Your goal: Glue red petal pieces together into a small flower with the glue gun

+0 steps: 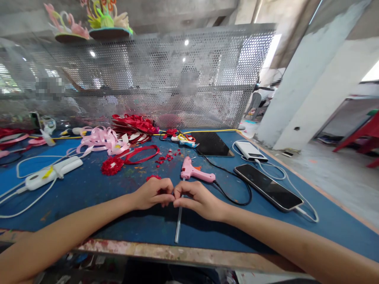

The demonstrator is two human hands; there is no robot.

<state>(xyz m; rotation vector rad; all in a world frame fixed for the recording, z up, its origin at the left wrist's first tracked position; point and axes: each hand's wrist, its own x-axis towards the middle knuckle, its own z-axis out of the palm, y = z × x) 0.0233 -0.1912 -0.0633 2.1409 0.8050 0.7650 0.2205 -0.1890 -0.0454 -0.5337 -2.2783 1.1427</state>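
Observation:
My left hand (155,193) and my right hand (199,199) meet above the table's front part, their fingers curled and their fingertips nearly touching. Whatever they pinch, if anything, is hidden or too small to name. Just behind my left hand shows a bit of red ribbon (153,177); whether it lies on the table or is held I cannot tell. Beyond my right hand lies a pink hot glue gun (189,170) on its side. Its clear glue stick (178,227) runs toward me under my hands. Small red scraps (167,157) are scattered behind the gun.
A red ribbon flower (112,165) with a red band (145,153) lies left of centre, near pink ribbon (102,140). A white power strip (53,173) is at left. To the right are a phone (268,186), a power bank (250,151) and cables. A perforated metal screen (166,75) stands behind.

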